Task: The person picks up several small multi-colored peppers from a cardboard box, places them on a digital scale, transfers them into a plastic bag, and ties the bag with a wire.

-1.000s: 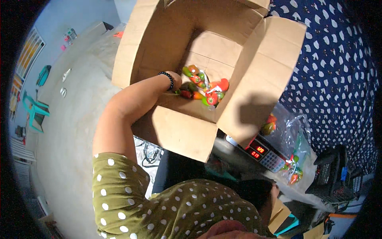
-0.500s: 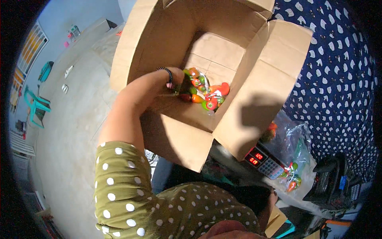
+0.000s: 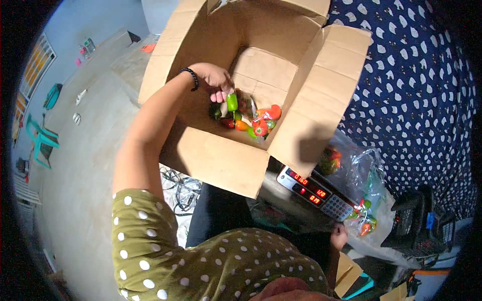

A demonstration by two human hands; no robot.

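Note:
My left hand (image 3: 217, 80), reaching into a cardboard box (image 3: 215, 158), pinches a green pepper (image 3: 232, 103) above the heap. Below it, red, orange and green peppers (image 3: 246, 126) lie in the near part of the box, some under clear plastic. My right hand (image 3: 340, 236) is curled closed beside the keypad end of a digital scale (image 3: 314, 193), close to a clear plastic bag (image 3: 369, 165). What its fingers hold, if anything, is hidden.
More peppers (image 3: 365, 228) show in the clear plastic by the scale. A black plastic crate (image 3: 419, 228) stands at the right, under a dark blue patterned cloth (image 3: 411, 110). A green chair (image 3: 41, 140) is far left on the floor. The box flaps spread outward.
My left hand has risen from the heap, and a green pepper now shows in its fingers. The box appears shifted slightly left. More of the scale and my right hand show.

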